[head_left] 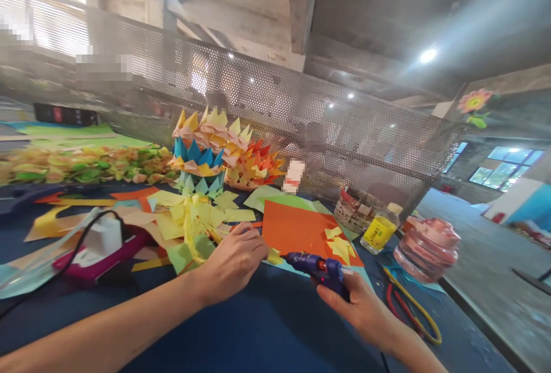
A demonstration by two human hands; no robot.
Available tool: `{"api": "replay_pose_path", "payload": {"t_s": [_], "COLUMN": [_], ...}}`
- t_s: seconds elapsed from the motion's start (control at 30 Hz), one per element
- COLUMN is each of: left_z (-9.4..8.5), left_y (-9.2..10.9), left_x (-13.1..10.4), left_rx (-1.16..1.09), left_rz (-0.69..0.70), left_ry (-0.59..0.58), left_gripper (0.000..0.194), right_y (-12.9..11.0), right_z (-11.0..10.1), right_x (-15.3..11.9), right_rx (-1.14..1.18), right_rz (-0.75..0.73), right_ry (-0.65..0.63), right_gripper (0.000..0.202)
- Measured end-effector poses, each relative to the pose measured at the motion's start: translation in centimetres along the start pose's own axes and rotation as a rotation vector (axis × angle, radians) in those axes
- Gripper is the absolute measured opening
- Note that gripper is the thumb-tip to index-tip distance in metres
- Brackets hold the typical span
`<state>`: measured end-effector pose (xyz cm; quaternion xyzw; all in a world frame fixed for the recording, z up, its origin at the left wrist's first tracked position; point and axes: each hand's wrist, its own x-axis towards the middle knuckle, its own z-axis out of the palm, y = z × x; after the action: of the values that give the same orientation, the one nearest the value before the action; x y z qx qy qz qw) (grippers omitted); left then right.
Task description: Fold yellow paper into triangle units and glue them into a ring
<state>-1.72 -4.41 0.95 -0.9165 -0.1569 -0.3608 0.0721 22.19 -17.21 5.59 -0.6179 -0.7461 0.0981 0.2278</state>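
Note:
My right hand (359,310) grips a dark purple glue gun (316,264), its nozzle pointing left. Right at that nozzle is a small yellow paper piece (274,256), which my left hand (239,255) pinches between closed fingers; the fingertips are partly hidden. Behind the hands lies an orange sheet (293,226) with several folded yellow paper pieces (340,245) on it. Left of my left hand, a heap of yellow paper (193,224) is spread over green and tan scraps. Folded paper crowns (204,155) in blue, orange and cream are stacked farther back.
A magenta power strip (103,255) with a white plug sits at left. On the right stand a yellow-labelled bottle (381,228), a pink water jug (426,249), a small basket (355,212) and red-and-yellow handled scissors or pliers (411,307). Perforated metal panels (267,103) border the table's back.

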Motion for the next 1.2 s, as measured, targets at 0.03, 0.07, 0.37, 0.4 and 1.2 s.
{"api": "replay_pose_path", "payload": {"t_s": [0.03, 0.07, 0.37, 0.4, 1.2], "left_z": [0.0, 0.1, -0.1, -0.1, -0.4], "left_y": [0.0, 0.0, 0.7, 0.8, 1.0], "left_x": [0.0, 0.0, 0.0, 0.0, 0.0], "left_rx": [-0.001, -0.003, -0.017, -0.015, -0.031], "left_rz": [-0.001, -0.001, 0.004, 0.009, 0.011], "left_ry": [-0.006, -0.013, -0.046, -0.048, -0.038], "left_gripper": [0.024, 0.023, 0.021, 0.021, 0.023], "right_y": [0.0, 0.1, -0.3, -0.3, -1.0], "right_z": [0.2, 0.4, 0.9, 0.9, 0.8], "right_x": [0.0, 0.0, -0.5, -0.5, -1.0], "right_rx": [0.001, 0.002, -0.021, -0.028, -0.096], "right_rz": [-0.003, -0.006, -0.027, -0.030, -0.022], "right_ry": [-0.002, -0.004, 0.005, 0.003, 0.033], "right_gripper": [0.032, 0.033, 0.029, 0.028, 0.024]}}
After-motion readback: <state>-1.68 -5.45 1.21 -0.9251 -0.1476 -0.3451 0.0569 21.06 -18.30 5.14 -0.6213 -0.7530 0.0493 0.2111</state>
